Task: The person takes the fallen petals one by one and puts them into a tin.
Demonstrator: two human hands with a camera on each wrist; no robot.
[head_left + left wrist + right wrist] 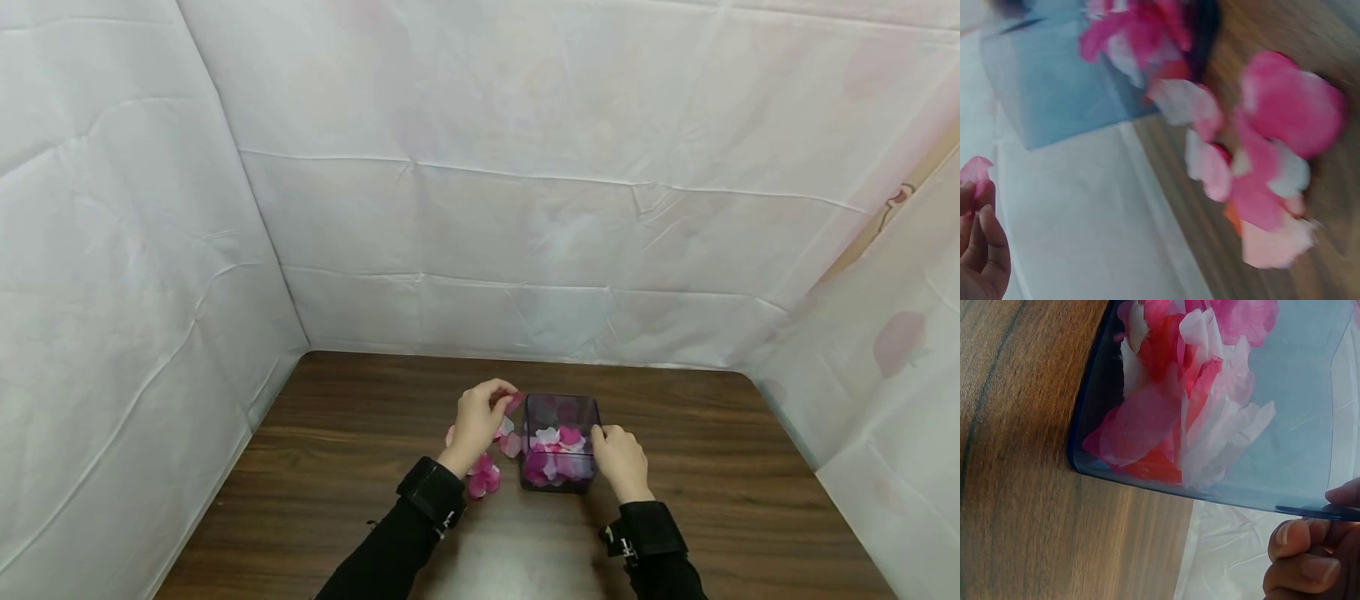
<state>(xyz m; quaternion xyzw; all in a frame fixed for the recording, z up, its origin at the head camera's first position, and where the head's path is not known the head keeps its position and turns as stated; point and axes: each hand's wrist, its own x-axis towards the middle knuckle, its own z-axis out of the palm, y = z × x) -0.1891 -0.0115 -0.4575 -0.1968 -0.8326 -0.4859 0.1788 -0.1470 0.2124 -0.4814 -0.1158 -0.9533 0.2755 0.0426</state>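
Note:
A see-through, dark-tinted plastic box [542,410] stands upright on the table, with pink, red and white artificial petals [1147,422] heaped inside. My right hand [622,460] grips the box's right wall at the rim, thumb on the inner side and curled fingers [1302,570] outside. Left of the box, my left hand [472,425] is raised and pinches a pink petal [975,172] between thumb and fingertips, close to the box's left rim. Beneath and around that hand, several loose petals [483,478] lie on the wood, some overlapping one another.
The brown wood-grain table [360,433] has rounded far corners. White cloth sheets [480,225] hang behind it and along both sides. A black band [433,493] wraps the left wrist, and another band [651,528] wraps the right.

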